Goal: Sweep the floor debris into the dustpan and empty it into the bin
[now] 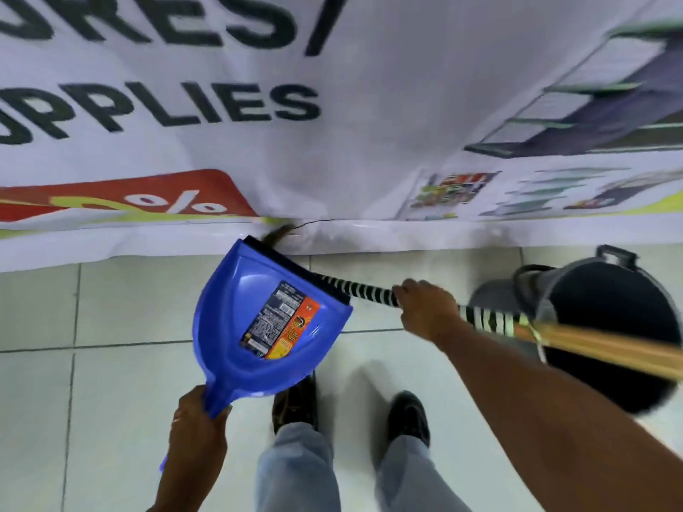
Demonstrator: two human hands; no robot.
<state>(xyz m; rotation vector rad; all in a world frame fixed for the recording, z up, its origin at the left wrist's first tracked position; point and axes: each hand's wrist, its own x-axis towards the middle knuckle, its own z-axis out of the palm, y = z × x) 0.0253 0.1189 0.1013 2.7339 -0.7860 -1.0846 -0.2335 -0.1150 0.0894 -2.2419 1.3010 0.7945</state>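
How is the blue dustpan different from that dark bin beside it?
The dustpan is bright blue, flat and shallow, held up by the left hand; the bin is dark grey, round and deep, with no hand on it. The dustpan carries a printed label; the bin shows none. Both look empty.

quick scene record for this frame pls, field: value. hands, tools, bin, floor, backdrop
left hand: closed on the handle of the blue dustpan, pan raised and tilted, labelled underside toward the camera
right hand: closed on the striped broom handle
broom head: mostly hidden behind the dustpan, near the banner's lower edge
bin: dark, open, on the person's right, beside the right arm
floor: pale tiles, no debris discernible
backdrop: printed banner hanging down to the floor
feet: dark shoes below the dustpan
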